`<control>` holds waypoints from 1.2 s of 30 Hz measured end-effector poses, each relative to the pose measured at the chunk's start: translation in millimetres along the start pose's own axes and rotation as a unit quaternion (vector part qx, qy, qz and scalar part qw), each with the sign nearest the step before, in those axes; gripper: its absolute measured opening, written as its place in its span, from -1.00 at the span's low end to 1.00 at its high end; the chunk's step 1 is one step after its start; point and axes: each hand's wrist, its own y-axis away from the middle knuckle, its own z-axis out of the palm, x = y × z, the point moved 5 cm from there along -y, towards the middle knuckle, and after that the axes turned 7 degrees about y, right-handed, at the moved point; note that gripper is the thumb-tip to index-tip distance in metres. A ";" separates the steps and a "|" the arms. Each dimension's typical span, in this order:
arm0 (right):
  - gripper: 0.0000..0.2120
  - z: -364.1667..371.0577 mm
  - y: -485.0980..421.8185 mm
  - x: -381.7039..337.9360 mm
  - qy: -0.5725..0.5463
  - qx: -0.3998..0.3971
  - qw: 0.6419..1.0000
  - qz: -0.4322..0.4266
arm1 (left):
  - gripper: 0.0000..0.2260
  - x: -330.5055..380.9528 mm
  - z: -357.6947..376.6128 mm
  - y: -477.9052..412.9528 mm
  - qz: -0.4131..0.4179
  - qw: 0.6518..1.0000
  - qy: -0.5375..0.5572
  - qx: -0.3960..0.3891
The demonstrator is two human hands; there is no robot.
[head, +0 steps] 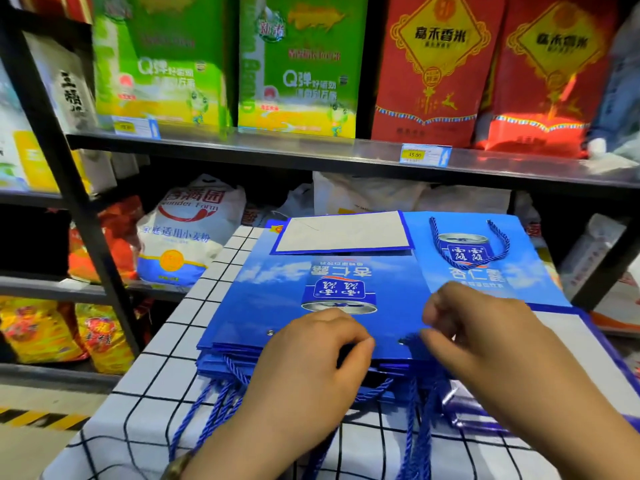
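Note:
A stack of flat blue paper gift bags (277, 296) lies on a table with a white, black-gridded cloth (145, 372). Their blue rope handles (214, 407) hang over the near edge. My left hand (311, 368) rests on the near edge of the top bag, fingers curled and pinching at its rim. My right hand (485, 341) pinches the same edge by the right eyelet, fingers curled. A second flat blue bag (485, 271) lies to the right with its rope handle on top.
Black metal shelves (311, 154) stand right behind the table, holding green and red rice bags (433, 71) above, and white flour sacks (187, 237) below. A price tag (425, 155) hangs on the shelf edge. Floor with yellow-black tape (38, 417) is at the left.

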 end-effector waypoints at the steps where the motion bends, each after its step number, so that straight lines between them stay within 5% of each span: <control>1: -0.85 1.0 -2.7 -1.5 -0.056 0.003 0.998 0.008 | -0.67 0.1 -0.1 -0.5 -0.001 1.000 0.017 -0.009; 5: -0.77 11.0 -14.8 -7.2 -0.255 0.016 0.965 0.053 | -0.58 6.4 0.7 0.2 -0.027 0.996 0.071 -0.034; 10: -0.75 19.3 -20.2 -10.6 -0.377 0.040 0.921 0.089 | -0.64 20.1 14.8 2.1 0.027 0.988 -0.149 0.010; 12: -0.79 24.3 -19.2 -7.6 -0.388 0.024 0.916 0.098 | -0.74 18.2 13.9 -2.3 0.017 0.987 -0.157 0.009; 15: -0.86 33.9 -14.9 -1.4 -0.323 -0.027 0.942 0.083 | -0.76 0.2 1.9 -11.5 -0.109 0.993 0.022 -0.032; 19: -0.80 39.3 -4.8 0.2 -0.196 -0.063 0.977 0.047 | -0.71 -16.0 -28.2 -26.4 -0.236 0.924 0.301 -0.005; 25: -0.65 32.9 -11.9 -14.3 -0.053 -0.076 0.996 -0.007 | -0.79 -25.5 -76.4 -43.4 -0.271 0.856 0.436 0.062; 33: -0.57 45.5 -43.9 -79.1 -0.233 -0.101 0.963 -0.094 | -0.84 -4.2 -58.8 -55.7 -0.231 0.822 0.519 0.026; 36: -0.68 57.2 -52.3 -83.8 -0.302 -0.096 0.945 -0.077 | -0.83 -5.5 -58.3 -56.2 -0.215 0.814 0.538 0.036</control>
